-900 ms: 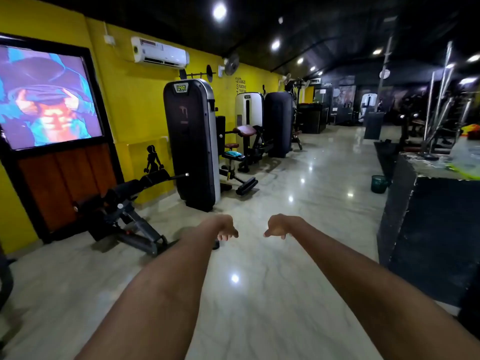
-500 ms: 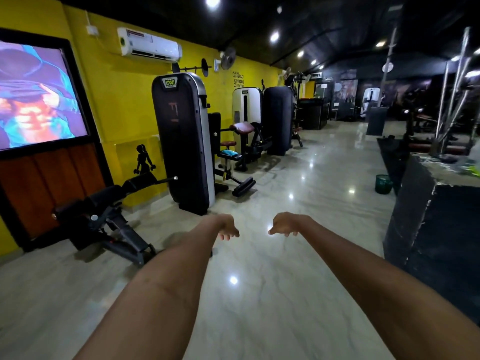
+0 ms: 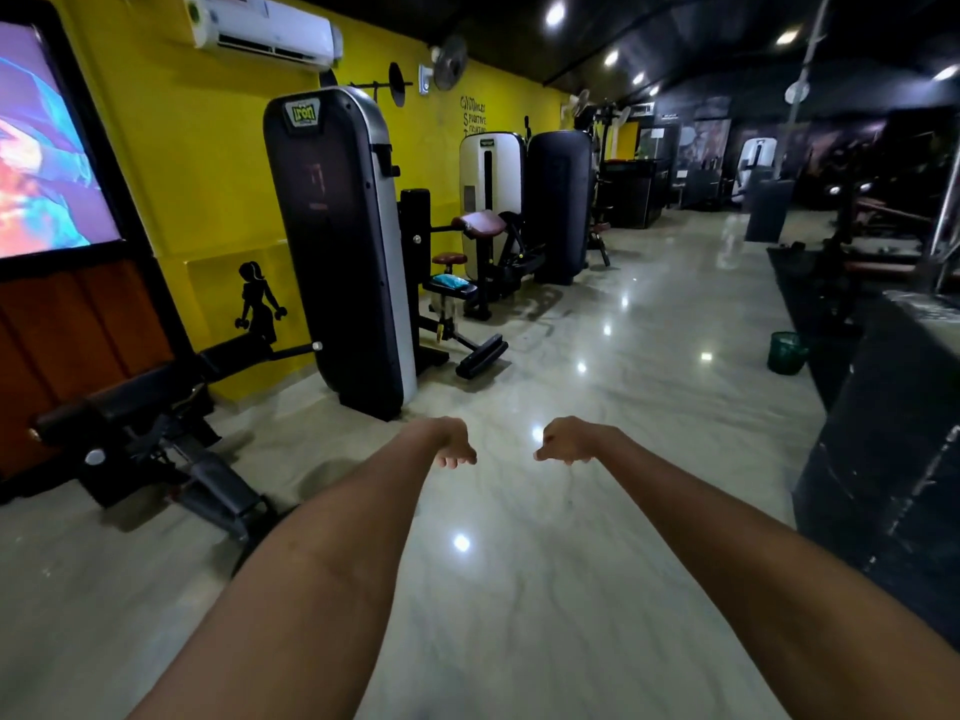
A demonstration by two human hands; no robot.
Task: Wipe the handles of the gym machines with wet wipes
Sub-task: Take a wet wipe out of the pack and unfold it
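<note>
Both forearms extend forward over the polished floor [image 3: 519, 589]. The left hand [image 3: 452, 446] and right hand [image 3: 563, 444] hang near each other, fingers loosely curled, holding nothing. Beyond, left, stands a black bench [image 3: 130, 407]. Farther along the yellow wall is a weight machine [image 3: 337, 241]. A green bin [image 3: 787, 352] sits right; contents indiscernible.

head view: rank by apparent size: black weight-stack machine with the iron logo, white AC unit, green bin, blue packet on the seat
1. black weight-stack machine
2. white AC unit, partly cut off at the top edge
3. green bin
4. blue packet

Bin and packet look close in size; the packet sits farther off, so their order is unsure.
</note>
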